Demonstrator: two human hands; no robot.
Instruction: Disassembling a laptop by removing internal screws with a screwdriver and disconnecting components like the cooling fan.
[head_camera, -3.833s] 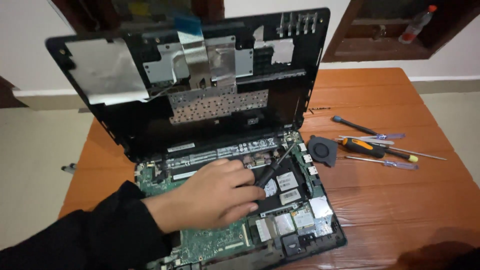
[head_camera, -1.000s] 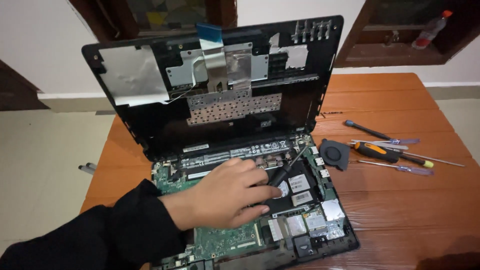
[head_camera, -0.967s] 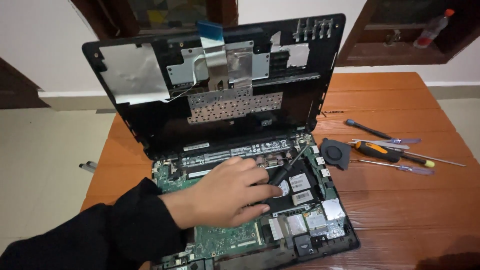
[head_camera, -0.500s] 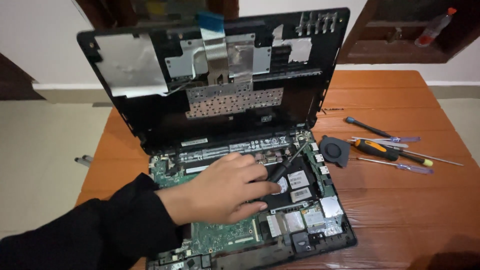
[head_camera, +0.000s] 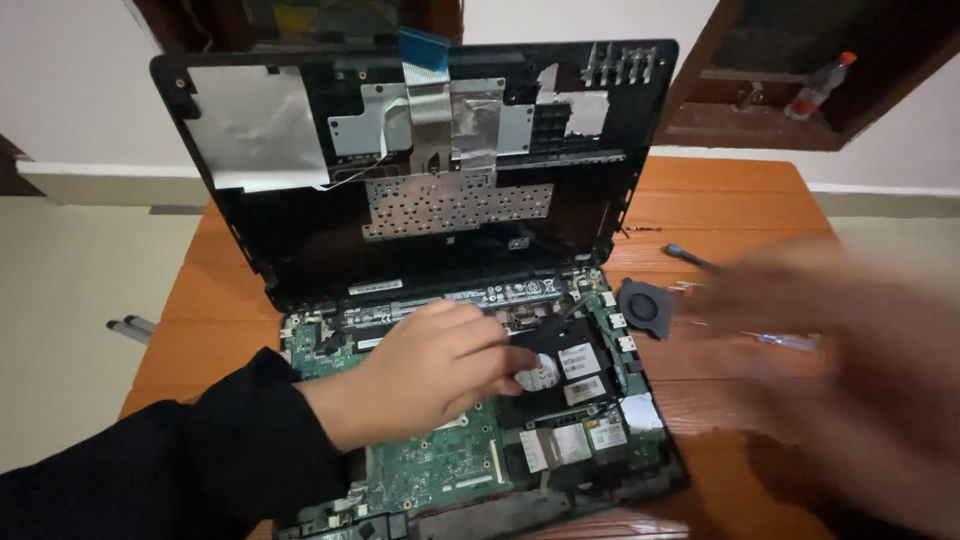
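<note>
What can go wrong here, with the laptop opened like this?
The left hand rests bare on the exposed board; its fingers might press or snag small parts. The right hand is a blur over the tools, and may knock the loose fan. The propped cover could tip onto the hands.

Your left hand (head_camera: 420, 370) is resting on the laptop base (head_camera: 470, 440), which is showing a matt green circuit board and dull grey metal shields. The raised black plastic cover (head_camera: 300, 250) is carrying crinkled silvery foil. The wooden table (head_camera: 720, 200) is looking smooth and faintly glossy. Your sleeve (head_camera: 200, 450) is reading as soft black cloth
</note>
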